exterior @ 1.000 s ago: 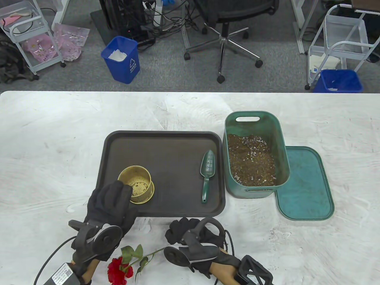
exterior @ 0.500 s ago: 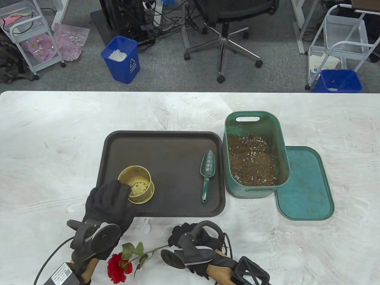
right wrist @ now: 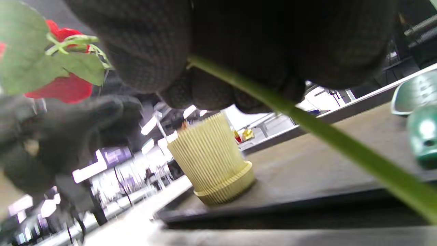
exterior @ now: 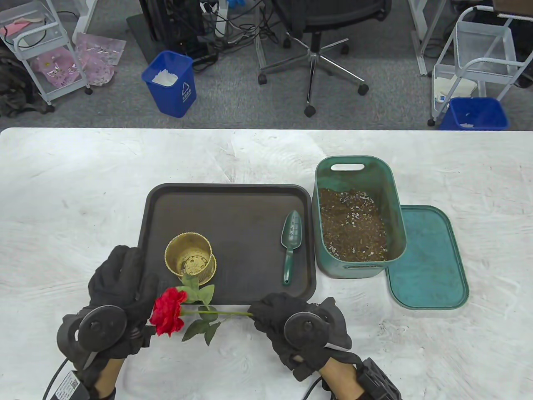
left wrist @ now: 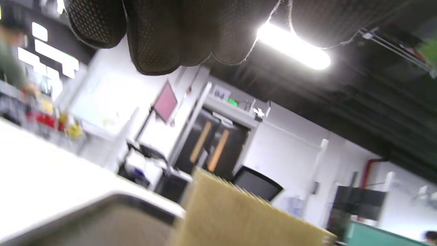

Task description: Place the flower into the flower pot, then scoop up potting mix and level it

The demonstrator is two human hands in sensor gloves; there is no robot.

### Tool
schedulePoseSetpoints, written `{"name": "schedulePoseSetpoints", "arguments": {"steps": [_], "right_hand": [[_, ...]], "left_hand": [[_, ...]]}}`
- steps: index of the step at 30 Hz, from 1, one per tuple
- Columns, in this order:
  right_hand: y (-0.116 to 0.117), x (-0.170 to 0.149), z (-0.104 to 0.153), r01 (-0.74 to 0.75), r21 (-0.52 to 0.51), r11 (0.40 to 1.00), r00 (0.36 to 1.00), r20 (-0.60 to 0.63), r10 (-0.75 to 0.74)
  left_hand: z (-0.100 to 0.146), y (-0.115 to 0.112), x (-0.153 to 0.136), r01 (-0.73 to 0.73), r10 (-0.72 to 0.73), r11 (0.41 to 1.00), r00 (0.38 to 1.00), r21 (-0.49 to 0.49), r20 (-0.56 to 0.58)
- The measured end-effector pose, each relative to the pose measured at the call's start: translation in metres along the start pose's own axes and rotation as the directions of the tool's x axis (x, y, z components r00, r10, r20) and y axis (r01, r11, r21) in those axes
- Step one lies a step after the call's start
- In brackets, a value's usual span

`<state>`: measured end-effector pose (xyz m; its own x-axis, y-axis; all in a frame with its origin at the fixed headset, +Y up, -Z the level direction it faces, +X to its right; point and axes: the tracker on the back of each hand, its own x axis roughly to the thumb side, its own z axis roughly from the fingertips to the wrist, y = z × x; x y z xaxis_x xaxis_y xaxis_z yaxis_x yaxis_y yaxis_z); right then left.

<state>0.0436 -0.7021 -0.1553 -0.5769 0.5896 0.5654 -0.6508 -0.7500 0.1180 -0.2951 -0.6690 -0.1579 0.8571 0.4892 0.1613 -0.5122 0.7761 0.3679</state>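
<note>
The flower [exterior: 168,316], a red bloom on a thin green stem with several leaves, lay roughly level just above the near edge of the dark tray [exterior: 233,196], bloom toward the bench's left edge. The flower pot [exterior: 190,258], a ribbed pale-gold cylinder with a wider base ring, stood upright and empty in the tray's near-left corner. A green scoop [exterior: 290,243] lay flat by the tray's right edge, handle toward the near edge, beside a green tub [exterior: 391,196] of brown, white-flecked potting mix [exterior: 352,225].
</note>
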Motion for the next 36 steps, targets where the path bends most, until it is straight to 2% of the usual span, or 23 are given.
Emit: {"name": "schedulePoseSetpoints", "arguments": {"steps": [2, 4, 7, 9, 12, 14, 16, 18, 23, 26, 33, 36], "right_hand": [[0.000, 0.001, 0.001, 0.074, -0.036, 0.997, 0.997, -0.006, -0.075], [0.003, 0.006, 0.001, 0.083, -0.042, 0.996, 0.997, 0.004, -0.083], [0.008, 0.012, 0.002, 0.035, -0.036, 0.999, 0.999, 0.025, -0.034], [0.009, 0.014, 0.002, 0.038, -0.035, 0.999, 0.999, 0.034, -0.037], [0.009, 0.017, 0.003, 0.059, -0.053, 0.997, 0.998, 0.041, -0.057], [0.008, 0.019, 0.004, 0.070, -0.070, 0.995, 0.997, 0.041, -0.067], [0.008, 0.021, 0.004, 0.079, -0.090, 0.993, 0.996, 0.036, -0.076], [0.008, 0.022, 0.004, 0.080, -0.094, 0.992, 0.996, 0.033, -0.078], [0.010, 0.026, 0.004, 0.056, -0.103, 0.993, 0.998, 0.017, -0.054], [0.012, 0.030, 0.004, 0.037, -0.095, 0.995, 0.999, 0.031, -0.035], [0.022, 0.045, 0.006, -0.064, -0.082, 0.995, 0.992, 0.099, 0.072], [0.024, 0.048, 0.007, -0.042, -0.087, 0.995, 0.992, 0.112, 0.051]], "left_hand": [[0.002, -0.020, 0.006, -0.178, 0.181, 0.974, 0.983, -0.137, 0.011], [0.004, -0.037, 0.018, -0.318, 0.330, 0.915, 0.944, -0.248, 0.007], [0.010, -0.038, 0.035, -0.385, 0.410, 0.884, 0.911, -0.266, 0.043], [0.014, -0.032, 0.041, -0.403, 0.430, 0.888, 0.898, -0.220, 0.091], [0.018, -0.019, 0.048, -0.347, 0.371, 0.926, 0.906, -0.146, 0.203], [0.019, -0.016, 0.051, -0.379, 0.413, 0.909, 0.876, -0.174, 0.248], [0.018, -0.018, 0.052, -0.452, 0.503, 0.860, 0.831, -0.239, 0.236], [0.017, -0.022, 0.052, -0.539, 0.608, 0.781, 0.770, -0.314, 0.191], [0.013, -0.025, 0.046, -0.648, 0.718, 0.679, 0.685, -0.345, 0.124], [0.012, -0.025, 0.045, -0.670, 0.730, 0.666, 0.676, -0.328, 0.100], [0.013, -0.033, 0.049, -0.702, 0.779, 0.595, 0.623, -0.391, 0.069], [0.014, -0.040, 0.052, -0.663, 0.760, 0.603, 0.647, -0.443, 0.065]]}}
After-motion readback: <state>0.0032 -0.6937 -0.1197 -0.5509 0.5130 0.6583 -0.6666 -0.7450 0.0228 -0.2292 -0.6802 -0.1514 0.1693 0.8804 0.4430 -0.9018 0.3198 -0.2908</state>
